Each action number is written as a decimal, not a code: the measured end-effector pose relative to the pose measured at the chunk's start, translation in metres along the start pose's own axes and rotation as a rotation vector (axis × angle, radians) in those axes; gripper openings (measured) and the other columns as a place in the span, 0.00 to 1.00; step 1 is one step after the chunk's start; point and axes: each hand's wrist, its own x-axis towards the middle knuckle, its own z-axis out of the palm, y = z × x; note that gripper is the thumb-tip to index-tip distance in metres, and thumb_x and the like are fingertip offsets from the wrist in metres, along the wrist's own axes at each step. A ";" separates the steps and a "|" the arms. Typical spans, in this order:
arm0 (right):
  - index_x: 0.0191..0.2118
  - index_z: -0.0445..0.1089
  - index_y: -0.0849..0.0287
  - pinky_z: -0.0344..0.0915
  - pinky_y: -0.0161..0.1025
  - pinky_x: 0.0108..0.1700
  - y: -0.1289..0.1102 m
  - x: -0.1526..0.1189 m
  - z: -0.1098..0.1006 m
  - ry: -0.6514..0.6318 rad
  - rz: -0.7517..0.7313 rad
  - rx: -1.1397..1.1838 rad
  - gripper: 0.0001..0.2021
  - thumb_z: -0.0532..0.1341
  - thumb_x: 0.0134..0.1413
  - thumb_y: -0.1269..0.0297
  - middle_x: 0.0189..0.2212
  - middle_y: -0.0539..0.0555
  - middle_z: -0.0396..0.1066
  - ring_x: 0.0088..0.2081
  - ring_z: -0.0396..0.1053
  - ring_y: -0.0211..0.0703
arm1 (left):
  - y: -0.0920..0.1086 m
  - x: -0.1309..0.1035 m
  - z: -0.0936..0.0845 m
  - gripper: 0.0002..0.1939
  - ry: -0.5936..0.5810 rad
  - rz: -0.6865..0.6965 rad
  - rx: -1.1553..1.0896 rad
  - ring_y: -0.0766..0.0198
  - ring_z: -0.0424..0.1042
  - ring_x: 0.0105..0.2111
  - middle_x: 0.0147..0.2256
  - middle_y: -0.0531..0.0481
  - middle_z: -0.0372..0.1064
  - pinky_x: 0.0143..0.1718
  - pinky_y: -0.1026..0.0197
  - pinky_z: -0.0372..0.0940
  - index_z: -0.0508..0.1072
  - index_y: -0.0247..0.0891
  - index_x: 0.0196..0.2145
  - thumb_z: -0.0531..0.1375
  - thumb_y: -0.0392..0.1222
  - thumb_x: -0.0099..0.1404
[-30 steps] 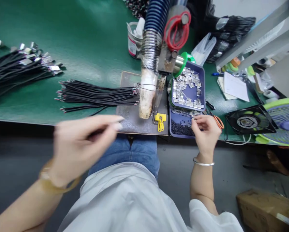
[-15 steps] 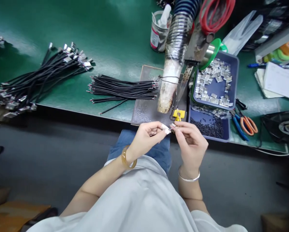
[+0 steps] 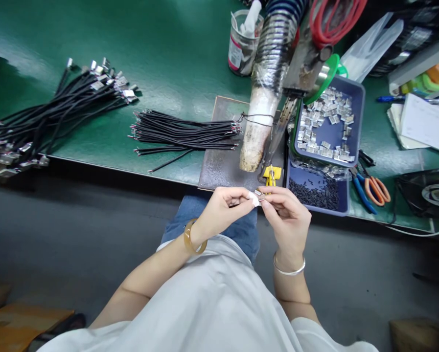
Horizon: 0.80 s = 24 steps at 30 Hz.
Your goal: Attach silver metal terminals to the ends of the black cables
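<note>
My left hand point(image 3: 229, 204) and my right hand point(image 3: 287, 210) meet in front of the table edge, fingertips nearly touching. The thumb and fingers of my right hand pinch a small silver metal connector point(image 3: 258, 193). My left hand is closed in a pinch too, with white wrapping on its fingertips; what it grips is too small to make out. Just beyond the fingertips is a yellow clip-like piece point(image 3: 272, 173) at the edge of a dark board point(image 3: 219, 171). Across that board and the table lies a bundle of black cables point(image 3: 182, 132) with stripped ends.
A blue tray of metal connectors point(image 3: 359, 105) sits above another tray of short black pieces point(image 3: 346, 203). Pliers point(image 3: 362, 193) and orange-handled scissors point(image 3: 376, 190) lie right. A duct hose point(image 3: 263, 88) hangs over the board. More black cables with metal ends point(image 3: 57, 112) lie left.
My right hand has shifted slightly left, bringing the metal connector against my left fingertips. The view has moved a little; the things on the table stay in place.
</note>
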 end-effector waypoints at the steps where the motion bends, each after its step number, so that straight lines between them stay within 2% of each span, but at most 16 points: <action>1: 0.37 0.77 0.54 0.77 0.41 0.44 0.000 0.000 -0.001 -0.001 -0.012 -0.022 0.02 0.66 0.59 0.67 0.43 0.54 0.78 0.44 0.77 0.43 | -0.001 0.000 0.000 0.09 0.000 0.005 0.010 0.68 0.68 0.26 0.27 0.49 0.75 0.31 0.66 0.65 0.79 0.33 0.28 0.67 0.42 0.60; 5: 0.36 0.77 0.54 0.77 0.39 0.41 0.001 0.000 -0.004 -0.036 0.002 0.026 0.02 0.66 0.59 0.67 0.42 0.54 0.78 0.42 0.78 0.42 | -0.002 -0.004 -0.002 0.08 -0.016 0.077 0.073 0.67 0.71 0.28 0.30 0.47 0.77 0.31 0.66 0.67 0.80 0.32 0.31 0.65 0.41 0.61; 8: 0.35 0.77 0.55 0.78 0.38 0.40 0.001 0.001 -0.007 -0.073 0.049 0.115 0.02 0.66 0.59 0.67 0.42 0.53 0.78 0.39 0.78 0.40 | 0.000 -0.007 -0.003 0.06 -0.072 0.234 0.223 0.70 0.68 0.24 0.28 0.48 0.75 0.25 0.68 0.61 0.81 0.32 0.33 0.65 0.37 0.62; 10: 0.35 0.77 0.55 0.78 0.39 0.42 -0.002 0.000 -0.009 -0.035 0.040 0.126 0.02 0.66 0.59 0.69 0.42 0.53 0.78 0.40 0.79 0.41 | 0.002 -0.009 -0.003 0.06 -0.072 0.360 0.371 0.71 0.64 0.23 0.25 0.51 0.72 0.24 0.68 0.59 0.81 0.32 0.34 0.63 0.33 0.62; 13: 0.37 0.78 0.54 0.78 0.42 0.45 -0.009 -0.002 -0.011 0.092 -0.013 0.039 0.04 0.67 0.57 0.71 0.41 0.53 0.78 0.41 0.79 0.43 | 0.000 -0.012 0.002 0.07 0.018 0.475 0.546 0.70 0.64 0.24 0.24 0.52 0.70 0.27 0.66 0.60 0.80 0.33 0.36 0.60 0.32 0.65; 15: 0.38 0.79 0.54 0.78 0.44 0.44 -0.011 -0.003 -0.011 0.133 -0.019 -0.037 0.05 0.69 0.55 0.70 0.41 0.54 0.79 0.41 0.78 0.44 | -0.005 -0.013 0.005 0.09 0.054 0.510 0.614 0.68 0.66 0.25 0.27 0.50 0.71 0.30 0.66 0.62 0.78 0.34 0.36 0.57 0.34 0.67; 20: 0.35 0.79 0.55 0.77 0.44 0.43 -0.007 -0.004 -0.006 0.091 -0.014 -0.048 0.03 0.70 0.54 0.68 0.39 0.53 0.79 0.40 0.78 0.44 | -0.014 -0.012 0.005 0.12 0.043 0.581 0.799 0.66 0.71 0.29 0.29 0.49 0.72 0.34 0.64 0.64 0.77 0.34 0.36 0.53 0.34 0.70; 24: 0.34 0.78 0.57 0.77 0.44 0.44 -0.007 -0.006 -0.003 0.080 -0.015 -0.065 0.02 0.70 0.54 0.68 0.40 0.53 0.79 0.40 0.78 0.44 | -0.014 -0.014 0.005 0.12 0.020 0.570 0.883 0.65 0.72 0.31 0.29 0.50 0.71 0.35 0.63 0.64 0.76 0.35 0.36 0.52 0.34 0.70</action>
